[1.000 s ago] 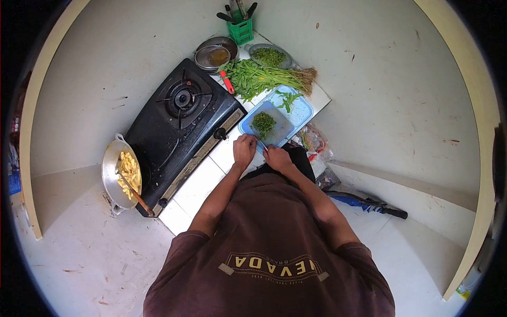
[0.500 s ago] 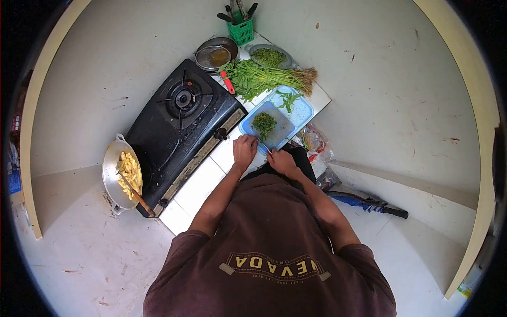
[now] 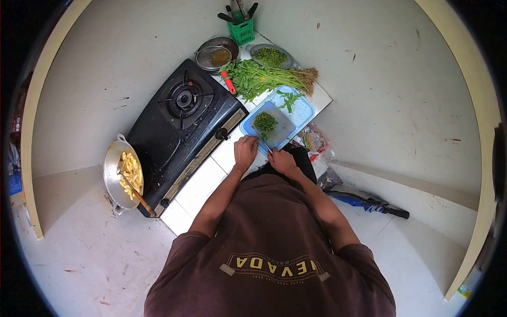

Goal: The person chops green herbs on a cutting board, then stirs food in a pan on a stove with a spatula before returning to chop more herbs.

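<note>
My right hand is closed round the handle of a small knife, whose thin blade points up and left over the near edge of a blue plastic container. At that same edge, the fingers of my left hand are bent and pressed together near the blade tip; what they pinch is too small to make out. A mound of finely chopped greens lies in the container, just beyond both hands. Loose green leaves rest in its far section.
A bunch of leafy greens with roots lies behind the container, beside a red-handled tool and a plate of chopped greens. To the left are a black gas stove and a pan with yellow pieces. Plastic bags sit right.
Both hands stay at the near edge of the container with hardly any movement. The whole view has shifted very slightly.
</note>
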{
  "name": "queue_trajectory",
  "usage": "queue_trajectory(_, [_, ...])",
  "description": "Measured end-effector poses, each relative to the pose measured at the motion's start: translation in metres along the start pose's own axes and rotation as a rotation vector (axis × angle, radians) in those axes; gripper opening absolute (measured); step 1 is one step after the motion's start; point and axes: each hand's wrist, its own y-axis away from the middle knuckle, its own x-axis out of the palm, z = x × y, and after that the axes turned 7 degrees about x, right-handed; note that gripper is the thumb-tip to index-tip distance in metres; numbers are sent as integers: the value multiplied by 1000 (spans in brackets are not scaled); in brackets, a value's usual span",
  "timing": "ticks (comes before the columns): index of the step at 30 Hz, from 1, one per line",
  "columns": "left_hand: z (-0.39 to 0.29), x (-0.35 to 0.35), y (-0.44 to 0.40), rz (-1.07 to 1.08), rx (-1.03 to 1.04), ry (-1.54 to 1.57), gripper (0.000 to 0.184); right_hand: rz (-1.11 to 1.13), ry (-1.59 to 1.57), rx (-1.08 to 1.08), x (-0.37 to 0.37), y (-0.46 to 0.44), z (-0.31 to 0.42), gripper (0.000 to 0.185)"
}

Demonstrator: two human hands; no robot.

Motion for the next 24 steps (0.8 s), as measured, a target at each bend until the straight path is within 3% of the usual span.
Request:
queue_trajectory(6, [-7,-5,-7,-84,-31,62,4,32,5,4,-2,1,-2,46])
queue_trajectory(9, [-8,-6,-9,-2,-102,82,5,32,4,-17,-2,5,-2,46])
queue_trajectory(21, [-4,-1,-5,-37,-89,116,4,10,27,-22,2,-5,2,45])
queue_trajectory(24, [-3,-3,-6,-28,3,44,5,-13,8,-6,1,-2,-4,45])
